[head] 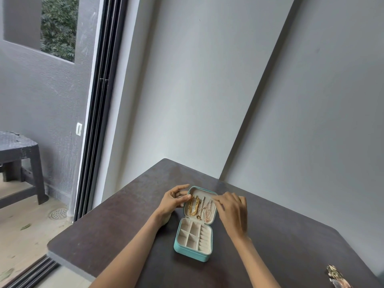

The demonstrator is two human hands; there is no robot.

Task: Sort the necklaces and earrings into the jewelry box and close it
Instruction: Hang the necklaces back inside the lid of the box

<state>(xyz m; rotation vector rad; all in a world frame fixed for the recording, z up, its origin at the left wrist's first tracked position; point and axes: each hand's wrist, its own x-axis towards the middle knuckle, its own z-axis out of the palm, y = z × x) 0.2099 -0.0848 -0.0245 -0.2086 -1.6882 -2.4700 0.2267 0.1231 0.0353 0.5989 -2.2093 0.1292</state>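
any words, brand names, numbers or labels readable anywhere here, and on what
None can be read.
Jewelry box: plain teal shell and cream lining, no logo or print visible.
White switch plate on the outside wall: no marking can be made out; too small.
Patterned item at the table's near right corner: blurred, any print unreadable.
Both the left hand and right hand cover parts of the lid.

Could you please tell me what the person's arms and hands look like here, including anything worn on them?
Both forearms are bare as far as the frame shows, with no sleeves in view. The left hand and right hand wear no gloves, and no watch, bracelet or ring can be made out.
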